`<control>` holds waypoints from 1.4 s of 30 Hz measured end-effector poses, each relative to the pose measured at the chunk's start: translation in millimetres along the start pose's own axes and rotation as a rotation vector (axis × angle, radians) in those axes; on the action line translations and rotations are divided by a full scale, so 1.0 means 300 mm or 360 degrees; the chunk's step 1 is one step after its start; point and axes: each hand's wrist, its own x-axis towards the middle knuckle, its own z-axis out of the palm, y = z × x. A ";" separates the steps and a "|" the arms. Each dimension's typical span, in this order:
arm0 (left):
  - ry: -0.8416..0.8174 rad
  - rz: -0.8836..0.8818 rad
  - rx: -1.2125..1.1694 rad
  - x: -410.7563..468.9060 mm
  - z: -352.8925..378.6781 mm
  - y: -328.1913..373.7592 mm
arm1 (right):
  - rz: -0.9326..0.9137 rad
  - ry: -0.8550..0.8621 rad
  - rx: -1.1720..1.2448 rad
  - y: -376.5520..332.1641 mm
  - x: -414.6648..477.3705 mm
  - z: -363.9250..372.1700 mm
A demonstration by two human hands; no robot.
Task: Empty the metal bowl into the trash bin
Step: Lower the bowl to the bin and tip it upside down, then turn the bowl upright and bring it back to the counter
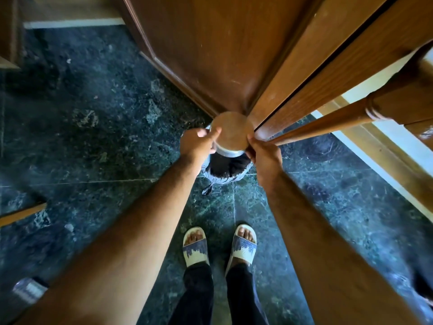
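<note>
Dark green marble floor [98, 118] fills the view, with a wooden door [210, 48] rising ahead. Left-hand fingers [212, 134] curl over the left rim of the bowl [230, 134], the forefinger lying across the upturned metal base, while right-hand fingers [251, 141] pinch the right rim; both sets are closed on the bowl. Between them the left hand [198, 143] and right hand [266, 156] hold the bowl turned over, its flat base facing the camera and reflecting the brown wood, its silver side showing along the near edge. Directly below it stands the bin [226, 171], lined with a grey bag whose dark mouth opens just under the bowl's near edge; a knotted tail of the bag hangs down toward the floor. Whether anything is falling from the bowl cannot be told. Both bare forearms reach forward from the bottom corners. Beyond the right hand a wooden frame [311, 73] and a turned wooden post [328, 120] slant up to the right, beside a bright pale strip. Near the bottom, two feet in white and blue-grey sandals [219, 247] stand on the floor, with dark trousers above them.
</note>
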 end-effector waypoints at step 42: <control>0.0265 0.0222 -0.0041 -0.582 -0.182 0.225 | -0.0171 -0.0204 0.0092 -0.288 -0.675 -0.155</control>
